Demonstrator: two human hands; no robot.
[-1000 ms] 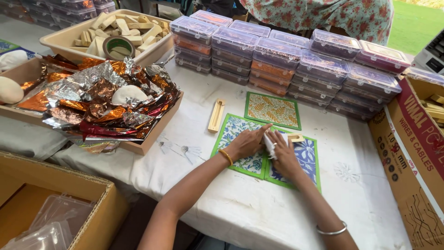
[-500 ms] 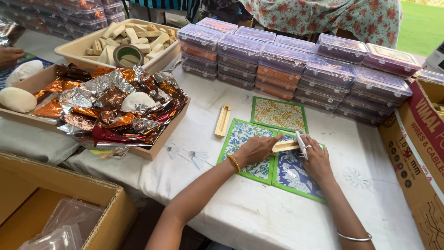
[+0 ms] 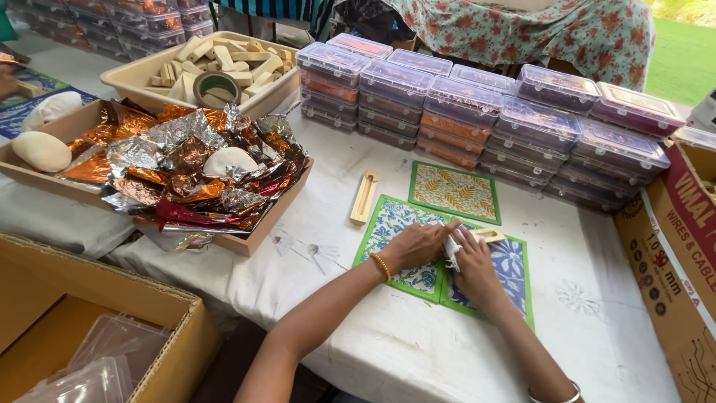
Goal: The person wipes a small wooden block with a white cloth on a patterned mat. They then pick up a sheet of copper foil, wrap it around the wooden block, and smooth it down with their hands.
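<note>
Looking down over a table (image 3: 418, 351) draped in white cloth, we see its far side lined with stacked clear plastic boxes (image 3: 477, 112) holding orange and purple contents. Next in size is the open cardboard carton (image 3: 97, 313) at the near left with clear bags inside, then the printed carton (image 3: 679, 239) along the right edge. A shallow wooden tray (image 3: 257, 227) on the left is heaped with crumpled silver and copper foil (image 3: 186, 168) and holds pale oval lumps (image 3: 41, 149); behind it a beige tray (image 3: 130, 75) carries small wooden blocks and a roll of tape (image 3: 216, 88). In the middle of the cloth lie green-bordered patterned sheets: a yellow one (image 3: 455, 192) farther off and two blue ones (image 3: 514, 269) overlapping beneath our hands. A narrow wooden piece (image 3: 365, 197) lies by itself just left of the sheets. Our left hand (image 3: 414, 246), with a gold bangle at the wrist, and our right hand (image 3: 473, 272) are brought together over the blue sheets, both pinching a small white scrap (image 3: 452, 250) between the fingers. A second small wooden piece (image 3: 491, 234) rests on the blue sheet touching our right fingertips; whether they grip it we cannot tell.
</note>
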